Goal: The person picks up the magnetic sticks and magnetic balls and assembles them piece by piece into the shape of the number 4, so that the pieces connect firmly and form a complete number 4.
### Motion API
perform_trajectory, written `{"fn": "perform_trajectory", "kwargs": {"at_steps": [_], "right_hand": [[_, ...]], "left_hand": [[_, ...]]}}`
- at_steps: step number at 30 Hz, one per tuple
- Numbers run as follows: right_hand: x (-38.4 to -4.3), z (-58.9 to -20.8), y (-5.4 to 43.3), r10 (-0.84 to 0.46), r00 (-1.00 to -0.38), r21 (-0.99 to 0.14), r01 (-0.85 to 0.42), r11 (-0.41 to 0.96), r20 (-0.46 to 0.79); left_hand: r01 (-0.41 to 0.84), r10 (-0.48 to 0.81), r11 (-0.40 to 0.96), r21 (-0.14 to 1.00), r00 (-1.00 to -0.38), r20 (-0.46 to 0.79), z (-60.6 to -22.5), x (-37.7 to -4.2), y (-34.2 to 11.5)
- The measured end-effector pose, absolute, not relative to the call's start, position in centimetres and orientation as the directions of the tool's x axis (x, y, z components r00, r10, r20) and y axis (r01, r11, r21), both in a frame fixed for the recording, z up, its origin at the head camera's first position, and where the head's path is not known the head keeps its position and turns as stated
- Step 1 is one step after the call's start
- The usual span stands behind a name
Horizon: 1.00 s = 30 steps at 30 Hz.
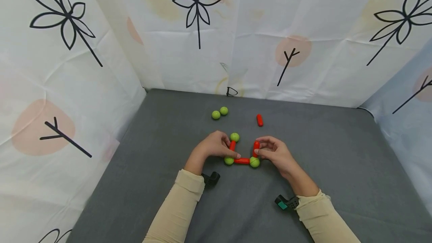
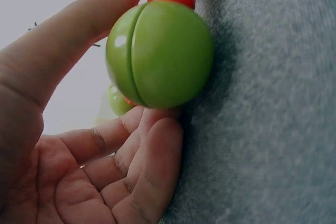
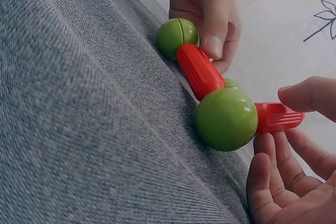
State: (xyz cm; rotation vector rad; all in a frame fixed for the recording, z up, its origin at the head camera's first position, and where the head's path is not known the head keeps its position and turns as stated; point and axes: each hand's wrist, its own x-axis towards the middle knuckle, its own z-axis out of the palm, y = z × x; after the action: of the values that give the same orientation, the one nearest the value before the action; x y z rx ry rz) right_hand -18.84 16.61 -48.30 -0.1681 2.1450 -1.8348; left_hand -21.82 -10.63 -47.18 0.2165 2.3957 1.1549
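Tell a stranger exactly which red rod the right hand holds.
Find the grey table, then the right hand over it. That hand pinches the red rod, the only one with a green ball at just one end.

Lt. beige sleeves (image 1: pixel 177 207), blk wrist cams (image 1: pixel 212 179), teal patch (image 1: pixel 282 205) on R one

"What are the green balls (image 3: pixel 227 120) made of?"
"They look like smooth, shiny plastic."
"And the red sticks (image 3: pixel 198 72)?"
"Shiny plastic too, with little ridges."
"And the grey cover (image 3: pixel 79 119)?"
"Rough, dull cloth; you can see the weave."
"What about the white wall (image 1: pixel 256 21)?"
"Cloth with creases."
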Motion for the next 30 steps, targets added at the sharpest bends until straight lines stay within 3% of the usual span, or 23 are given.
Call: {"fn": "perform_trajectory", "kwargs": {"at_steps": [30], "right_hand": [[-19.03,-48.06,16.62,-0.279,-0.94,-0.97,0.144,0.198,-0.196]], "left_hand": [[-0.123,0.283,0.634,0.764,-0.882,-0.377,-46.63,-21.47,-10.04]]}}
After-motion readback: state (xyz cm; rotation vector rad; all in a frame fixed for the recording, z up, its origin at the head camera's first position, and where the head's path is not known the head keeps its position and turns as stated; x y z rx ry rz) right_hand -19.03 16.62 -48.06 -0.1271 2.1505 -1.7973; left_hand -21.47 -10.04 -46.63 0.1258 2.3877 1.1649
